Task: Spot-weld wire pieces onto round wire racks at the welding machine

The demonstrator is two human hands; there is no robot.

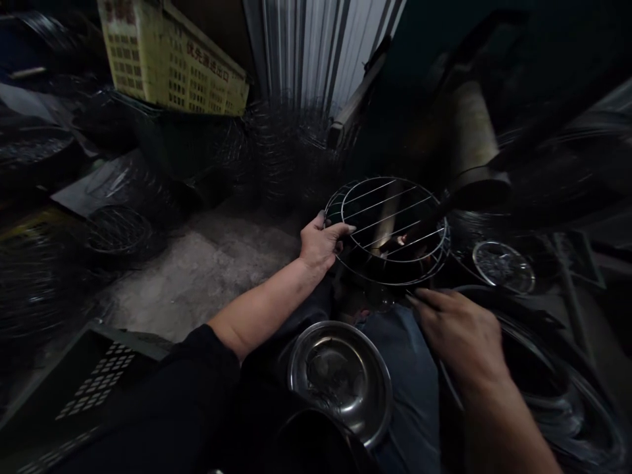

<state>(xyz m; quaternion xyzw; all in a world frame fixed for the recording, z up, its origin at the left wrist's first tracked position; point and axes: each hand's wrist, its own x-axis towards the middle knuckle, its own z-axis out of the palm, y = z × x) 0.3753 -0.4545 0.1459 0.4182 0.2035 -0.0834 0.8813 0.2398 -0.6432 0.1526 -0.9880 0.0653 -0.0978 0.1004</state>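
Metal wire rack (395, 219): circular, with parallel bars across an inner ring and a wider ring around it; it lies in front of me, between my two hands and slightly beyond them, above a pale bar (388, 220) seen through the wires.

Left hand (320, 243): mine, at the near left edge of the wire rack; thumb laid over the rim, fingers curled beneath, so that the wire is pinched between them.

Right hand (459, 329): mine, blurred, near the lower right of the rack; my fingers are drawn together and point towards the rim. I cannot tell whether they pinch anything or touch the wire.

Steel bowl (363, 405): round and shiny, below the rack and between my forearms, beside the blue-grey trousers (407, 375); some thin, indistinct pieces lie in it.

Black sleeve (192, 388): on my left arm, ending near the elbow; the forearm beyond is bare.

Cylinder (474, 125): pale, part of dark machinery, above and to the right of the rack.

Yellow crate (182, 72): perforated, with red lettering, set on a dark green container (165, 141) at upper left.

Green crate (99, 378): perforated, at lower left, near my sleeve.

Wire stacks (274, 155): dim, beyond the grey floor (197, 276), before a ribbed pale panel (316, 52).
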